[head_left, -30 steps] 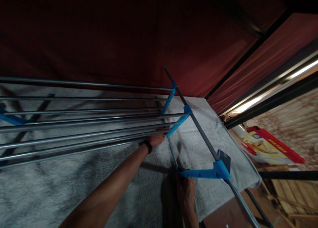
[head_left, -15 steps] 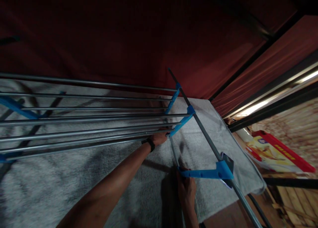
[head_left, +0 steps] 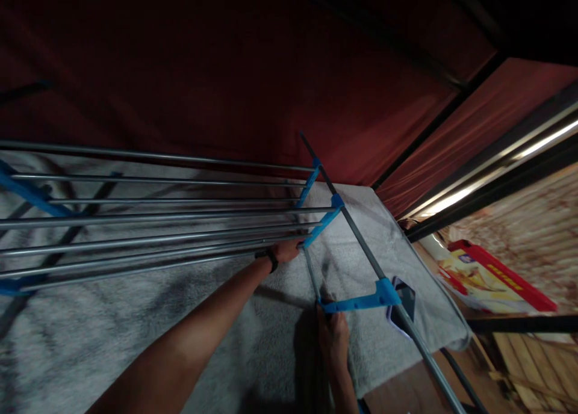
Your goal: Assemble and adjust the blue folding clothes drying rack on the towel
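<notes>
A rack of grey metal tubes [head_left: 171, 239] with blue plastic brackets lies across the grey blanket. My left hand [head_left: 286, 250], a dark band on its wrist, is closed at the lower end of the middle blue bracket [head_left: 318, 226]; the tubes partly hide its fingers. From there a thin rod [head_left: 311, 274] runs down to the nearest blue bracket [head_left: 361, 301]. My right hand [head_left: 334, 336] is closed around the free end of that nearest bracket, where the rod meets it. A long side pole [head_left: 361, 239] passes through the brackets on the right.
A phone [head_left: 403, 305] lies on the blanket [head_left: 433, 293] beside the side pole. To the right are a red and yellow box [head_left: 497, 278] and wooden slats [head_left: 533, 366]. Dark red cloth [head_left: 203, 71] hangs behind the rack, with a dark frame bar [head_left: 442, 122] at right.
The view has shifted slightly, so the rack's right end and side pole appear a little further left. More of the phone shows. Both hands keep their places on the rack.
</notes>
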The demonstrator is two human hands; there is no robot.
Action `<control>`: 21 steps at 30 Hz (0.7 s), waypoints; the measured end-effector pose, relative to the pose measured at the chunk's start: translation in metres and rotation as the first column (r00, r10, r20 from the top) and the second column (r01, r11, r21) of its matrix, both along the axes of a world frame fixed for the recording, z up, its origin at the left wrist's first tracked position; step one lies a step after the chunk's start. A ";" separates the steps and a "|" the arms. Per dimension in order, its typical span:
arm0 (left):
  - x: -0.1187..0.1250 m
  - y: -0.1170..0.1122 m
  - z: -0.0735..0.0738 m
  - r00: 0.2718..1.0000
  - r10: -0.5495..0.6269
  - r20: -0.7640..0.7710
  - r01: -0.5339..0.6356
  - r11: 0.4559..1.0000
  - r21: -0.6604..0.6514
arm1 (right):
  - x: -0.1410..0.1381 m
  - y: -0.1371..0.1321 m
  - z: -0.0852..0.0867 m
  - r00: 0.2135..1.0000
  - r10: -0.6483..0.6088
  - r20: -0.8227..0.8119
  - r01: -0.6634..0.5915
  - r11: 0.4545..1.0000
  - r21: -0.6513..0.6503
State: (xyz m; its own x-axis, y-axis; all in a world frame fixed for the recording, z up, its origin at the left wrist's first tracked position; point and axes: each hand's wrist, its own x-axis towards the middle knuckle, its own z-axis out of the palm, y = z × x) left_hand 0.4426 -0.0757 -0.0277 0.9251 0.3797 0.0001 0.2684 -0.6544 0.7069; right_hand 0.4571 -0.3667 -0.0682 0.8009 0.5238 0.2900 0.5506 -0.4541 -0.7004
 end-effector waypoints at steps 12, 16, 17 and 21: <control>-0.093 -0.053 0.013 0.987 0.156 -0.022 -0.146 0.959 0.244 | 0.007 0.003 0.005 0.994 0.055 -0.100 -0.055 0.998 0.007; -0.158 -0.084 0.010 0.938 0.336 0.079 -0.343 0.933 0.109 | 0.011 0.002 0.011 0.991 0.089 -0.104 -0.094 0.995 -0.044; -0.177 -0.094 0.011 0.922 0.376 0.089 -0.381 0.923 0.048 | 0.012 0.001 0.012 0.991 0.086 -0.099 -0.093 0.993 -0.069; -0.260 -0.141 0.021 0.862 0.499 0.085 -0.492 0.866 -0.096 | 0.019 -0.012 0.002 0.991 0.120 -0.064 -0.127 0.984 -0.127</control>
